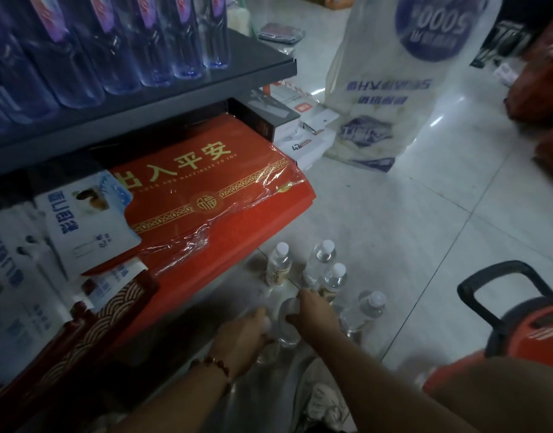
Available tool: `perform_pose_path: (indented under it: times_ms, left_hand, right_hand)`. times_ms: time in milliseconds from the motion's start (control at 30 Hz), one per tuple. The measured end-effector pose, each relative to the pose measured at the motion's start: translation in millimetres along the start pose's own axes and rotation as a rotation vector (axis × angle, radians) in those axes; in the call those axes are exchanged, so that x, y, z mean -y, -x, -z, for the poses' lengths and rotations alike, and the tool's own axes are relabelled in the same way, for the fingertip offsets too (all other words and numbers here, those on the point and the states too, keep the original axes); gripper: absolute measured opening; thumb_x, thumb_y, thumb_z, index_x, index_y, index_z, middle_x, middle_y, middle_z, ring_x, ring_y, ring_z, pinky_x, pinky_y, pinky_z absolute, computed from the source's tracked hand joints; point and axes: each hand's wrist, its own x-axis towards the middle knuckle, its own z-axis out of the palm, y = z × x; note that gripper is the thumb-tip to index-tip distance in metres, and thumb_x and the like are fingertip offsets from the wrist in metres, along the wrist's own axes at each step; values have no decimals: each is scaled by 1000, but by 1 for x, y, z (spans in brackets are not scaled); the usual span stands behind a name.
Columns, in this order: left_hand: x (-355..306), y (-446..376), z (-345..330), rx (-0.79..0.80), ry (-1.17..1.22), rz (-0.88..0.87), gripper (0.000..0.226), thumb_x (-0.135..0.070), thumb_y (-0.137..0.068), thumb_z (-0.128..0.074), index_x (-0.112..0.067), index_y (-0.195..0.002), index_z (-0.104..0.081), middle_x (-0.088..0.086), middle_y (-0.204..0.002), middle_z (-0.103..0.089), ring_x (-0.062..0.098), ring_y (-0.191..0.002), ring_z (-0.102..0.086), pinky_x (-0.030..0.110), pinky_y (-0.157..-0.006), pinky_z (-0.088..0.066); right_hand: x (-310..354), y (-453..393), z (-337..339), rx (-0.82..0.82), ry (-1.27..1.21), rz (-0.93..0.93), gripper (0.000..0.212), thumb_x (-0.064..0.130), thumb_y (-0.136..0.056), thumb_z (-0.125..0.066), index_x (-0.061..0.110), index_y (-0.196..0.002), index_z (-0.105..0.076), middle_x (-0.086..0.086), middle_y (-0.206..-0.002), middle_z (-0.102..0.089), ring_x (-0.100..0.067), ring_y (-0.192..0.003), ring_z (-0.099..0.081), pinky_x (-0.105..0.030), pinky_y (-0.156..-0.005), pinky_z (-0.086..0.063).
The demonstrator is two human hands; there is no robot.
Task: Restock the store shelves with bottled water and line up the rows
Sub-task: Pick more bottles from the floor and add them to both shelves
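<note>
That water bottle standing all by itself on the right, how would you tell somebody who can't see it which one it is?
Find the orange basket with the black handle on the pale floor. Just left of it stands a clear white-capped bottle. Unlike the others in the cluster, it sits farthest right, beyond the right hand, and no hand touches it.

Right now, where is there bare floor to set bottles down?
Bare tile lies right of the floor bottles, between them, the white bag and the orange cart. It is crowded by the red mats, where both hands, left and right, grip bottles.
</note>
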Motion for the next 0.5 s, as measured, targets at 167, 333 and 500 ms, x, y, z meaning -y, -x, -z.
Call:
perform_pose_path:
  times_ms: [167, 333, 500]
  left_hand:
    - [-15, 17, 59, -96, 94, 17, 25, -45, -99, -54, -27, -109, -39, -2, -100, -67, 20, -91, -67, 36, -77, -53]
    - [-35, 49, 136, -288, 176, 14, 21, -43, -99, -57, -28, -103, -42, -6, -95, -63, 12, -80, -61, 36, -70, -52]
    - [-58, 99, 199, -476, 471, 29, 18, -41, -102, -53, -30, -113, -44, -4, -102, -64, 14, -90, -65, 35, -74, -56]
  right_hand:
    - [27, 18, 57, -19, -125, 35, 34, 35, -83, -74, 18, -105, -54, -8, -119, -65, -28, -113, -61, -30, -83, -44]
    - [67, 51, 129, -114, -214, 202, 42, 29, -82, -78, 15, -117, -60, -2, -115, -67, -24, -106, -63, -27, -82, -43]
    - [109, 96, 187, -108, -507, 396, 31, 23, -81, -81, 17, -107, -65, 10, -93, -64, -12, -88, -61, -21, -67, -45]
